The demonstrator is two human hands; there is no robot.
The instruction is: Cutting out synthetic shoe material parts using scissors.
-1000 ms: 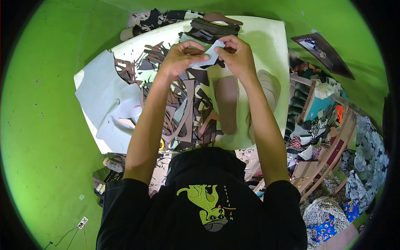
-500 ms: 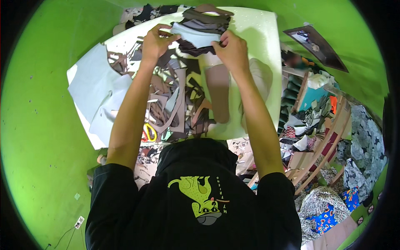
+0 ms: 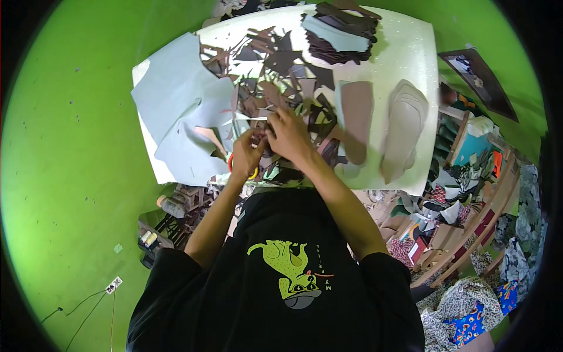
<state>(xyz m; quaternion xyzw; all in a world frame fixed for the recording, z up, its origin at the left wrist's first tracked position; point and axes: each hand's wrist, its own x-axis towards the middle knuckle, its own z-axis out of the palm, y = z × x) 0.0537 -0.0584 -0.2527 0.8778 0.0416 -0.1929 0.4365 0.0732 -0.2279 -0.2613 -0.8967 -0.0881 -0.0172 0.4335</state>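
Observation:
My left hand [image 3: 249, 154] is over the pile of cut scraps [image 3: 258, 97] in the middle of the white table, its fingers curled. Under it lies a pair of scissors with red and yellow handles [image 3: 254, 173], mostly hidden. My right hand [image 3: 288, 136] is close beside it, thumb and fingers bent together near a thin pale strip [image 3: 252, 119]. What either hand pinches, if anything, is too small to tell. At the far right of the pile rests a stack of dark cut pieces [image 3: 337, 53], topped by a curved light-grey piece [image 3: 337, 33].
A large light-grey sheet [image 3: 176, 94] covers the table's left side. Right of the scraps lie a brown sole-shaped piece [image 3: 356, 120] and a stack of beige sole-shaped pieces [image 3: 404, 126]. A wooden rack [image 3: 469, 223] heaped with fabric stands beyond the table's right edge.
Both hands have left the grey curved piece, now lying on the dark stack, and come back toward me over the scraps and scissors. The view has shifted, so the table appears further right.

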